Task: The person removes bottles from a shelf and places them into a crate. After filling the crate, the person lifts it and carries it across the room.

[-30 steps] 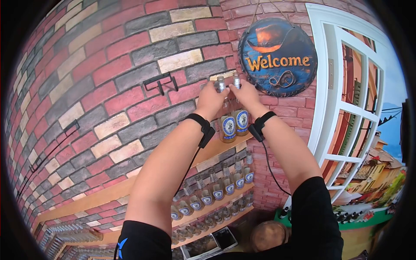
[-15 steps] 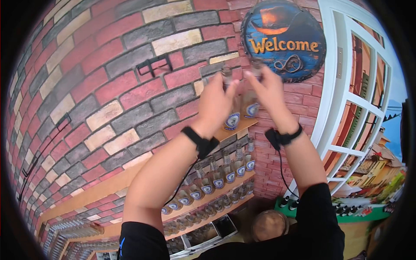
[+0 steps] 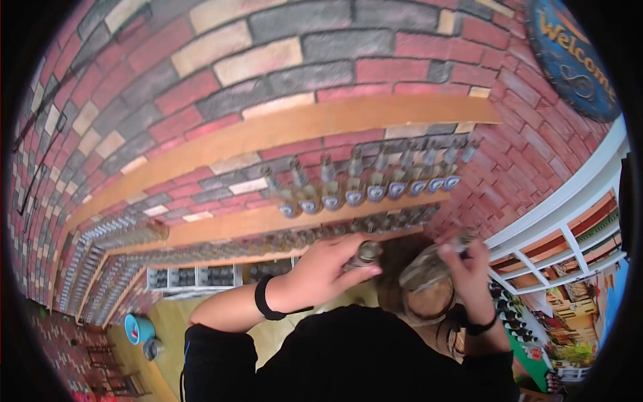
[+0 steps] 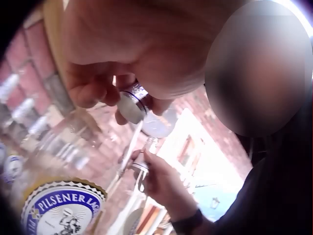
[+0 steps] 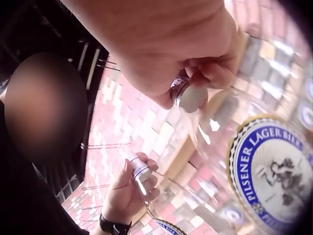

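Fingers (image 4: pixel 90 93) of left hand (image 3: pixel 328 268) and right hand (image 3: pixel 469 268) each clamp a clear glass bottle's (image 3: pixel 423 276) capped neck, lower centre.

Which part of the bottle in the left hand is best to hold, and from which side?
The neck just under the cap, from above, where the left hand pinches it. The bottle hangs roughly cap-up, its neck is slim enough for fingers to close round, and the labelled body looks too wide.
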`<action>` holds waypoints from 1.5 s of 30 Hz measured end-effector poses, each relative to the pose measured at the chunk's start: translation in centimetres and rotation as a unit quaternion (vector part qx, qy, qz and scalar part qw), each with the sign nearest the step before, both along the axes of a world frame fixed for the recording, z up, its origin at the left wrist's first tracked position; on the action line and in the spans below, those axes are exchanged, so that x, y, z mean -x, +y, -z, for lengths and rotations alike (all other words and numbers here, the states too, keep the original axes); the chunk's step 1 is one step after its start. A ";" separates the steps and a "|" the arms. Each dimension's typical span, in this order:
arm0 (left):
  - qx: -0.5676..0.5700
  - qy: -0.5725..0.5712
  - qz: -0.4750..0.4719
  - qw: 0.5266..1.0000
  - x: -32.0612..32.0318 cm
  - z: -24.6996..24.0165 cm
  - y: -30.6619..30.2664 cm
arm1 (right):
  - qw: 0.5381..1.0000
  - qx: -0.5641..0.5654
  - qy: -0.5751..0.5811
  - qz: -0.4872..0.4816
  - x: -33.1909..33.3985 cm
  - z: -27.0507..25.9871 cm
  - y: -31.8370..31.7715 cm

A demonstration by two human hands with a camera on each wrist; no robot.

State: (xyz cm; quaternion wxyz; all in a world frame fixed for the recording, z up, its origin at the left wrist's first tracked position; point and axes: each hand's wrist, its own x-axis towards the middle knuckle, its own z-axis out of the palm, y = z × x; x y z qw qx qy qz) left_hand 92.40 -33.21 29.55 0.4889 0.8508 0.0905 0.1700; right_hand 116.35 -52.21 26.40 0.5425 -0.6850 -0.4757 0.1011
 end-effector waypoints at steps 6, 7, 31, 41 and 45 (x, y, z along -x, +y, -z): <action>-0.136 0.090 -0.087 0.983 8.2 17.9 2.8 | 0.986 0.126 0.079 -0.081 6.6 16.9 7.3; -0.155 0.077 -0.112 0.979 9.2 20.8 2.9 | 0.980 0.169 0.057 -0.087 7.9 18.7 8.4; 0.083 0.036 -0.371 0.924 6.4 57.6 8.0 | 0.969 0.224 0.104 0.007 13.3 55.3 20.6; 0.170 0.151 -0.417 0.880 1.3 66.4 10.9 | 0.952 0.289 0.065 0.072 13.6 64.2 24.2; 0.184 0.140 -0.435 0.870 0.5 69.0 11.4 | 0.926 0.335 0.130 0.114 13.1 67.7 25.0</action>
